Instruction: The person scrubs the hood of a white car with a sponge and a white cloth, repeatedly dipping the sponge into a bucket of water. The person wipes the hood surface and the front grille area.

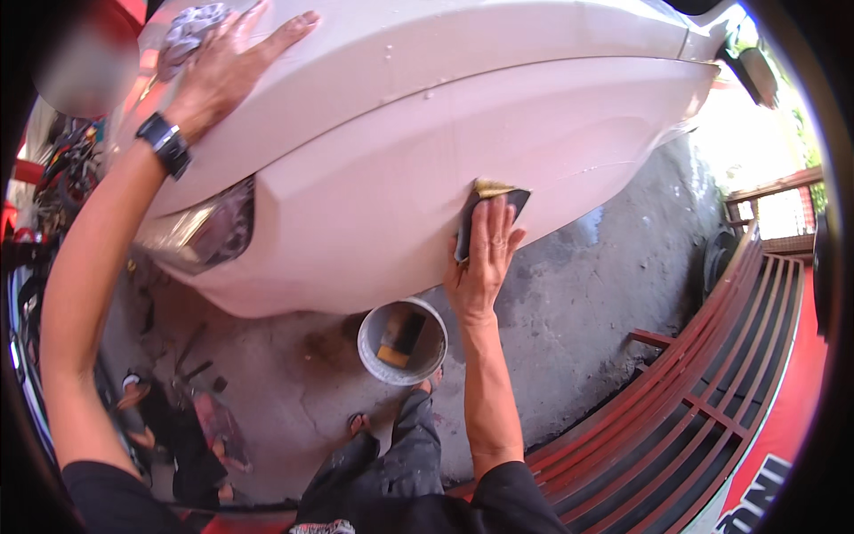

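A pale, wet car body (pixel 374 205) fills the upper middle, its headlight (pixel 209 227) at the left. My left hand (pixel 222 76) lies on the upper panel, fingers apart, beside a crumpled grey-white cloth (pixel 194 27). I see nothing held in it. Lower down, my right hand (pixel 487 254) presses a dark piece of sandpaper (pixel 465 233) flat against the fender, with its fingers stretched over it. A yellowish edge shows at the top of the sandpaper. Below the fender, a white bucket (pixel 363 343) stands on the floor with a black and yellow rectangular piece (pixel 402 338) inside.
A dark red slatted metal bench (pixel 658 427) runs along the right. The grey concrete floor (pixel 587 303) has a wet patch near the car. Another person (pixel 182 436) is low at the left, and motorcycles (pixel 76 169) stand at the far left. My feet are beside the bucket.
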A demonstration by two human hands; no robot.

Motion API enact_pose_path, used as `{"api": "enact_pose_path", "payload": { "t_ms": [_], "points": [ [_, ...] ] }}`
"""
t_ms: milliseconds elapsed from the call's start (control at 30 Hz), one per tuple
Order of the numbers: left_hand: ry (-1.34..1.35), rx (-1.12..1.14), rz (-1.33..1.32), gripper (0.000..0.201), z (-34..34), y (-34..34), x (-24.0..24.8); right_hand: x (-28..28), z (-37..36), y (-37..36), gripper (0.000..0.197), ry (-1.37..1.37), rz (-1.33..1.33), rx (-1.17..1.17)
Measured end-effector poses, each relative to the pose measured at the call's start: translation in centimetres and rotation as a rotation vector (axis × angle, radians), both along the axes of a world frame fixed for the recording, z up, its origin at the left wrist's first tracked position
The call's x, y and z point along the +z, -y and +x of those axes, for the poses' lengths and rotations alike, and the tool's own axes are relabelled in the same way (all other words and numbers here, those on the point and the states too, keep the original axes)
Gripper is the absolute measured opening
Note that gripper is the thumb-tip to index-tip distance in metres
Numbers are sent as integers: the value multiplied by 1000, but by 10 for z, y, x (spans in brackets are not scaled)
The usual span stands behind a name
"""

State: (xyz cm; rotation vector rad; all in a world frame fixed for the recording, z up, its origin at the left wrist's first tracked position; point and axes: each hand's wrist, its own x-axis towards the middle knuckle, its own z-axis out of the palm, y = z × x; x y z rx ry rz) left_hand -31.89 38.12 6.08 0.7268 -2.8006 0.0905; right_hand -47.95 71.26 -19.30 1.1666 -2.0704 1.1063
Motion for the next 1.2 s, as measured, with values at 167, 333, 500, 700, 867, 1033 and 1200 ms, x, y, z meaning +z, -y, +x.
{"api": "enact_pose_path", "payload": {
  "t_ms": [167, 333, 500, 700, 867, 1033, 1200],
  "points": [
    [-95, 166, 110, 84, 9, -26, 22, 36, -117, -7, 44, 199, -245, 20],
    [-56, 134, 62, 85, 3, -13, 13, 57, -143, 8, 44, 465, -298, -191],
    [26, 228, -113, 53, 10, -4, -6, 6, 42, 0, 46, 246, -27, 22],
    [64, -68, -391, 49, 3, 35, -18, 75, -172, -10, 38, 538, -379, -181],
    [-67, 39, 29, 77, 13, 49, -19, 40, -86, 17, 44, 267, -154, -287],
    [-209, 133, 182, 93, 5, 26, -13, 21, -2, -22, 58, 162, -19, -24],
    [-12, -100, -24, 63, 8, 67, -23, 62, -173, -32, 39, 802, -507, -241]
  ]
}}
